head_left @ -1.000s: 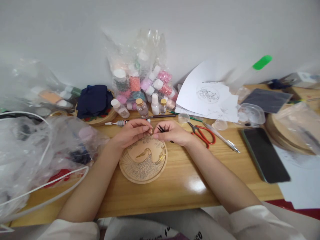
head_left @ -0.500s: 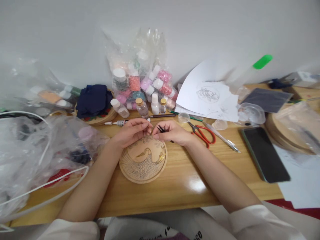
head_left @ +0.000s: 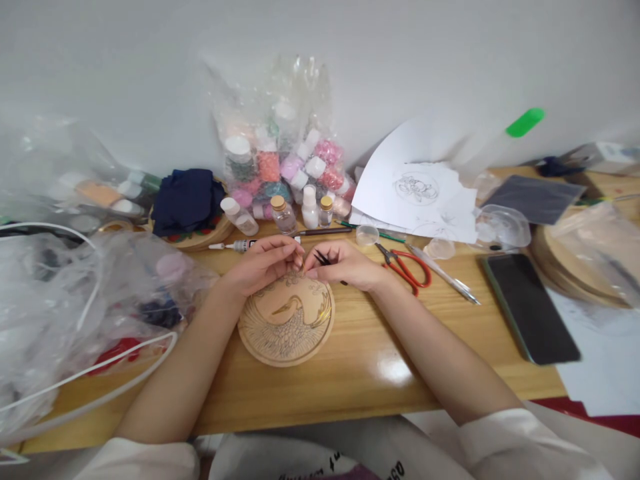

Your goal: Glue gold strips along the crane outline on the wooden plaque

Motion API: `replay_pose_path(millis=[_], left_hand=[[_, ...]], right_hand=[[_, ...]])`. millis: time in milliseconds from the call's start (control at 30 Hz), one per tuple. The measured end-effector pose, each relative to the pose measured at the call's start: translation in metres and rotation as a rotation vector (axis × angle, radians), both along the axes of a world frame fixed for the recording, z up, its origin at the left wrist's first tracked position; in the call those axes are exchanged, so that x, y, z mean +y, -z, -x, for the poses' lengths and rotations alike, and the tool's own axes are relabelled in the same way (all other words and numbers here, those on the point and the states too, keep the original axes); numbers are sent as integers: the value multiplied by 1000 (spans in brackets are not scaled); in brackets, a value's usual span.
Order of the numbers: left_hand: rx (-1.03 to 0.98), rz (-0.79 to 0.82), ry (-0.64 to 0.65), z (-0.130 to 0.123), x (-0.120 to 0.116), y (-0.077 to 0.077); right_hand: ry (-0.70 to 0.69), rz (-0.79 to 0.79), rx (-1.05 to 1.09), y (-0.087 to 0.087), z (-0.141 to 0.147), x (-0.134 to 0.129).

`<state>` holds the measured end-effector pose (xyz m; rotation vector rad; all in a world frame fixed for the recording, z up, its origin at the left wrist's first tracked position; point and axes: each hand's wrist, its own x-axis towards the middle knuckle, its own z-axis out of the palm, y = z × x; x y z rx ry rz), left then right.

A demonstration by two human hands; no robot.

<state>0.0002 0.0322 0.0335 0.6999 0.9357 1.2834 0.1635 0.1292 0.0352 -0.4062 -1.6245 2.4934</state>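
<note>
A round wooden disc (head_left: 287, 333) lies on the table with a crane drawn on it in dark lines. Gold wire (head_left: 325, 313) follows part of the wing on its right side. Over the disc's far edge, my left hand (head_left: 270, 263) has its fingertips pinched on a thin piece of gold wire, of which only a glint shows. My right hand (head_left: 343, 267) is closed around black tweezers (head_left: 323, 258), its fingertips almost meeting the left ones. Both hands cover the top of the disc.
Behind the hands stand a glue tube (head_left: 233, 246), small bottles (head_left: 283, 217) and a bag of coloured jars (head_left: 285, 160). Red-handled pliers (head_left: 413, 270), a pen (head_left: 445, 275) and a phone (head_left: 533, 310) lie to the right. Plastic bags (head_left: 50, 313) and a white cable (head_left: 145, 347) crowd the left.
</note>
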Motion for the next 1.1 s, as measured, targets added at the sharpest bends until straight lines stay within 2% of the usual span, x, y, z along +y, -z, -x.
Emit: replay_pose_path(millis=[600, 1100], left_hand=[[26, 28, -13, -1, 0, -2], [52, 19, -6, 1, 0, 0]], right_hand=[[-6, -39, 26, 2, 2, -1], [11, 20, 25, 1, 2, -2]])
